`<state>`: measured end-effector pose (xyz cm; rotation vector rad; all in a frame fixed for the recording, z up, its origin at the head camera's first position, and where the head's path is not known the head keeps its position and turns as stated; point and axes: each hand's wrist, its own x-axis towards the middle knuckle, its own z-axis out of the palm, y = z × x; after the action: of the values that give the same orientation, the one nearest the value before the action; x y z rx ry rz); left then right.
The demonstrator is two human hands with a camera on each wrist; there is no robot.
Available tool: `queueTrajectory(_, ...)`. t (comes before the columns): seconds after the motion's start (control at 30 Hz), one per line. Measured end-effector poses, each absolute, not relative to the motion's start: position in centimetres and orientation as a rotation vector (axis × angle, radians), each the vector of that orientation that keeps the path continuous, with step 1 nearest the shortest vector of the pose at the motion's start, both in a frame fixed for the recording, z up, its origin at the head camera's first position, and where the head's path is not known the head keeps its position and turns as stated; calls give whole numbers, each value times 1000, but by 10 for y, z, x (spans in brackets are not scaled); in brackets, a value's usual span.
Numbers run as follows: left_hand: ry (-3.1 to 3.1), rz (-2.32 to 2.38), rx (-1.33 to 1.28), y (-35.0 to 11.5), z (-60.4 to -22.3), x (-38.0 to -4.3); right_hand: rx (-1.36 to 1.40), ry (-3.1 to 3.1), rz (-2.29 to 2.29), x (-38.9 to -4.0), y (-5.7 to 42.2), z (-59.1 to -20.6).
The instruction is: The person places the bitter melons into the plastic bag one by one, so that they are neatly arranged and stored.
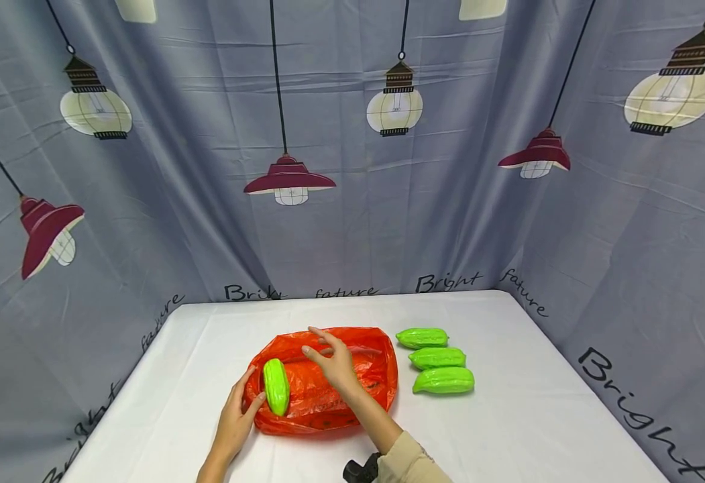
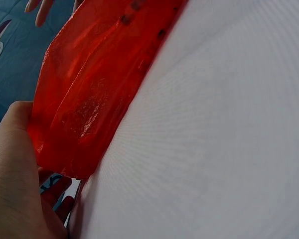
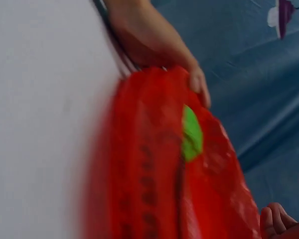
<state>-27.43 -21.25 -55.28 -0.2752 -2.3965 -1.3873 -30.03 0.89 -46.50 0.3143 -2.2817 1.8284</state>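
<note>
A red plastic bag (image 1: pixel 322 376) lies with its mouth spread wide on the white table. Inside its left end rests a bright green, ribbed vegetable resembling a bitter melon (image 1: pixel 276 387); a bit of it also shows in the right wrist view. My left hand (image 1: pixel 234 417) holds the bag's left rim, thumb on one side and fingers on the other. Over the middle of the bag hovers my right hand (image 1: pixel 335 362), its fingers spread and nothing in them. To the bag's right, three more such green vegetables (image 1: pixel 437 357) lie in a column, stems pointing left.
A white cloth covers the table (image 1: pixel 545 416). Grey-blue curtains (image 1: pixel 340 248) printed with lamps and lettering hang behind and at both sides. A black object (image 1: pixel 361 468) is at my right sleeve, by the near edge of the view.
</note>
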Motion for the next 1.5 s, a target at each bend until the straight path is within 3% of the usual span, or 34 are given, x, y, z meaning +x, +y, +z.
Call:
queueTrajectory(0.3, -2393, -1395, -246, -212, -554, -271, 334, -2246, 1799, -296, 86, -408)
queueTrajectory(0.53, -2379, -1398, -264, -216, -552, -275, 433, -2352, 1605, -319, 166, -417)
queueTrajectory(0.77, -2375, -1419, -251, -216, -550, -276, 560, -2450, 1574, -306, 219, -412)
queueTrajectory(0.93, -2357, -1446, -268, -215, -551, -275, 612, -2484, 1601, -308, 250, -429)
queueTrajectory(1.5, -2329, -1448, -270, -215, -551, -274, 854, -2618, 1868, -309, 303, -473)
